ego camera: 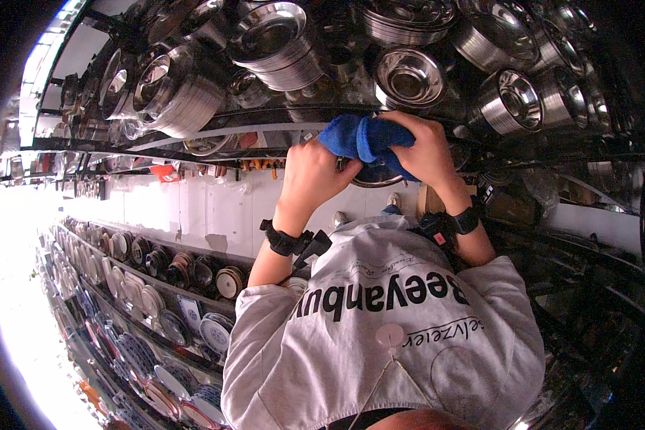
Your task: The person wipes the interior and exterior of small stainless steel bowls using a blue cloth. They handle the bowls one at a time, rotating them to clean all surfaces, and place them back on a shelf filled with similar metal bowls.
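Note:
My left hand [313, 174] grips the left side of a blue cloth [363, 141] and appears to hold the rim of a round metal dish [376, 176] beneath it. From the other side, my right hand [425, 153] pinches the same cloth, which is bunched and folded over the dish. Most of the dish is hidden by the cloth and hands. Both hands are at the front edge of a shelf, just below a stack of stainless steel bowls [410, 78].
Stacked steel basins [282, 54] and nested steel bowls [510, 102] crowd the shelf ahead. Its dark edge [236, 115] runs across the view. Racks of plates [215, 333] stand at lower left, beside a pale floor [215, 209]. A cardboard box [430, 200] sits near my feet.

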